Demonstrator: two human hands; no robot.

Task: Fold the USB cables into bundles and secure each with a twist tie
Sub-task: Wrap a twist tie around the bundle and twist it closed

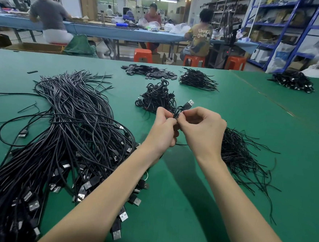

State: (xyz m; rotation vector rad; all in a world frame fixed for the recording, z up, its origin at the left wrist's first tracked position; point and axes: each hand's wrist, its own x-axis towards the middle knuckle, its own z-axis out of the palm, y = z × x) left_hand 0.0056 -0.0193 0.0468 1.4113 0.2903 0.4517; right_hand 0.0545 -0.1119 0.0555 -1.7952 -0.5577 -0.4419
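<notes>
- We judge the job to be early on: a small heap of tied bundles [157, 99] sits on the green worktop [196, 208] just beyond our hands, while a far larger pile of loose USB cables [63, 138] spreads across our left side, untouched.
- A loose spread of twist ties [241, 156] lies at our right, just behind the right forearm, so supply remains for many more bundles.
- The folded cable [178, 110] in work is held above the worktop, between both hands, its USB plug [189, 103] poking up and away from us.
- Our left hand [163, 128] pinches the folded cable from the left, fingers curled around it.
- Our right hand [203, 129] pinches at the same spot from the right; we take this to be the tie being twisted, though the tie itself is too small to make out.
</notes>
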